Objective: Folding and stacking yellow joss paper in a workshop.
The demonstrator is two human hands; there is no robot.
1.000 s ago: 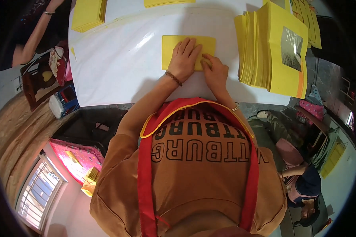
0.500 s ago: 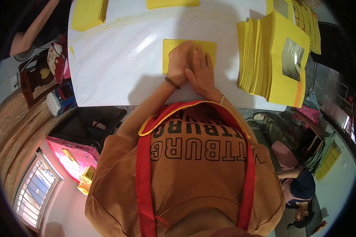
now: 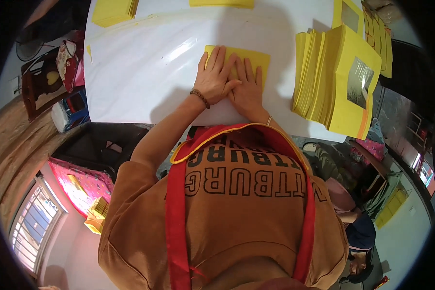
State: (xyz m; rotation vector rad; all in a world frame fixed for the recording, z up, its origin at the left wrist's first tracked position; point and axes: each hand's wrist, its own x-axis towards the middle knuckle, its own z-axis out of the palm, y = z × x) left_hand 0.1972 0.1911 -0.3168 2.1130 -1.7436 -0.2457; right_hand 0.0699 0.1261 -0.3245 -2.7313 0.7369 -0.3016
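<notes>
Window bars (image 3: 36, 224) are seen near 8 o'clock in the view. Between 8 and 9 o'clock, a pink patterned cloth (image 3: 94, 179) is partly covered by yellow items (image 3: 99, 208), and at 9 o'clock a black surface (image 3: 94, 145) is shown. Toward 11 o'clock, a yellow stack (image 3: 112, 12) is set on a white table (image 3: 140, 67). At 12 o'clock, the left hand (image 3: 212, 79), its wrist circled by a beaded bracelet (image 3: 199, 98), is laid flat with its fingers spread, and nothing is grasped by it. At 6 o'clock, a brown top (image 3: 241, 217) is crossed by red straps (image 3: 178, 227). Just past 12 o'clock, the right hand (image 3: 247, 94) is placed close against the left one, fingers extended and nothing clenched; its inner edge is met by the left thumb. Beneath both hands, a flat yellow sheet (image 3: 262, 59) is rested on the white table, largely hidden by them. At 2 o'clock, a yellow pile (image 3: 321, 79) is stood, its outermost face marked by a silvery panel (image 3: 360, 82). At 4 o'clock, another person (image 3: 361, 237) is partly seen. Farther out at 2 o'clock, yellow bundles (image 3: 378, 41) are ranged.
</notes>
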